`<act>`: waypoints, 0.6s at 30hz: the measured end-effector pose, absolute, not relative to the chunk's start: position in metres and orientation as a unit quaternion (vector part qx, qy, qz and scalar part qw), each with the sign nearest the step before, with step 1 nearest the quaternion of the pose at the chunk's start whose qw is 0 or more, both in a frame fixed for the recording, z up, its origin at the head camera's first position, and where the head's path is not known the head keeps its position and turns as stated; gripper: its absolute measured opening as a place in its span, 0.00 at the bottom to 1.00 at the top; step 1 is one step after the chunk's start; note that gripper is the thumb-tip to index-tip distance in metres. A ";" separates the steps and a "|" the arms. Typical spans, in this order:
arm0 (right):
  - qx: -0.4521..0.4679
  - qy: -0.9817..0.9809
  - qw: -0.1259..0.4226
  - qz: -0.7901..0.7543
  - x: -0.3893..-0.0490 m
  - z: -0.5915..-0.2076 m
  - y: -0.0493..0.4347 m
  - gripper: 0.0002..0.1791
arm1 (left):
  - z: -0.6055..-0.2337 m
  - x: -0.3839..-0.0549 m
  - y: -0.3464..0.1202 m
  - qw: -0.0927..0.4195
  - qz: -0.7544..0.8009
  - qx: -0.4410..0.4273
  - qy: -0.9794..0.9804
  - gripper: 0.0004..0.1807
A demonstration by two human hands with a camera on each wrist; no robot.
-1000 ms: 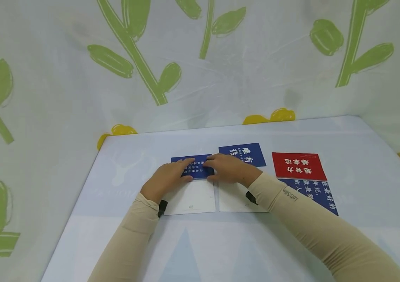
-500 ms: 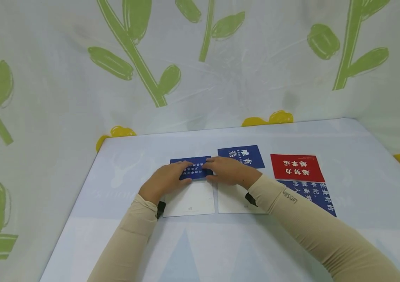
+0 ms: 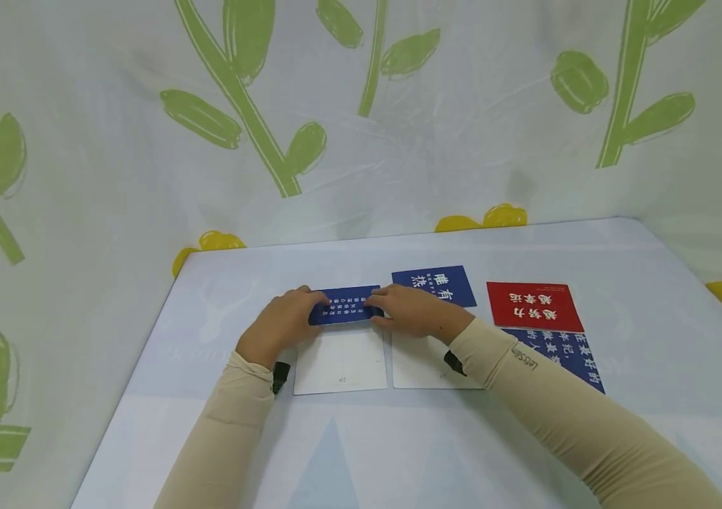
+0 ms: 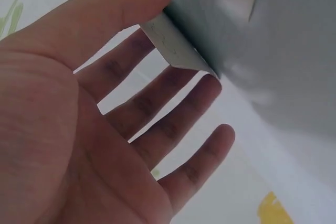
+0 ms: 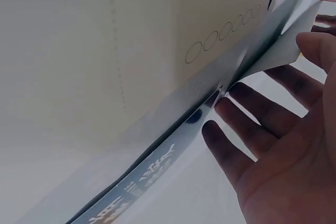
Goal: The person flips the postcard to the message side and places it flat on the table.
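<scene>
A blue card with white writing is held between my two hands, above a white card. My left hand pinches its left end; in the left wrist view the thumb is in front of the card's pale underside and the fingers reach behind it. At the right end my right hand pinches the same card, thumb on the near side, as the right wrist view shows. The card looks tilted and slightly bent. A second white card lies partly under my right wrist.
Behind my right hand lies another blue card. Farther right, a red card adjoins a blue one, partly covered by my right sleeve. A patterned cloth rises behind the pale table.
My left hand has slid left to the end of the blue card, uncovering more of its writing. My right hand has stayed nearly in place. The view has shifted slightly.
</scene>
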State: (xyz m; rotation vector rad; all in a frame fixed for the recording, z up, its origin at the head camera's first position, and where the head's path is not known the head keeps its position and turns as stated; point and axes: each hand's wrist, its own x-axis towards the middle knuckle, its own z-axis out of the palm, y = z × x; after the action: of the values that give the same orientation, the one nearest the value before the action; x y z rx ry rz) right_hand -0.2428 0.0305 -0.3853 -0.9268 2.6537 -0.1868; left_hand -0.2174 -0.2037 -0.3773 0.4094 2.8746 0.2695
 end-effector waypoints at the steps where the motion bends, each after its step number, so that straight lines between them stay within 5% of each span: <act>1: -0.324 0.930 0.161 -0.067 -0.243 -0.385 0.031 0.26 | -0.377 -0.217 -0.205 0.113 0.090 0.136 0.980 0.26; 18: -0.323 0.930 0.151 -0.092 -0.241 -0.383 0.033 0.25 | -0.370 -0.215 -0.211 0.111 0.114 0.142 0.977 0.21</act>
State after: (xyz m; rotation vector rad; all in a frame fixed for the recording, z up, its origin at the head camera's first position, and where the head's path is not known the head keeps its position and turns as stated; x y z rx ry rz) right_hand -0.2405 0.0331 -0.3833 -0.9264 2.6696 -0.2648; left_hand -0.2154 -0.2110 -0.3699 0.4162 2.8703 0.3353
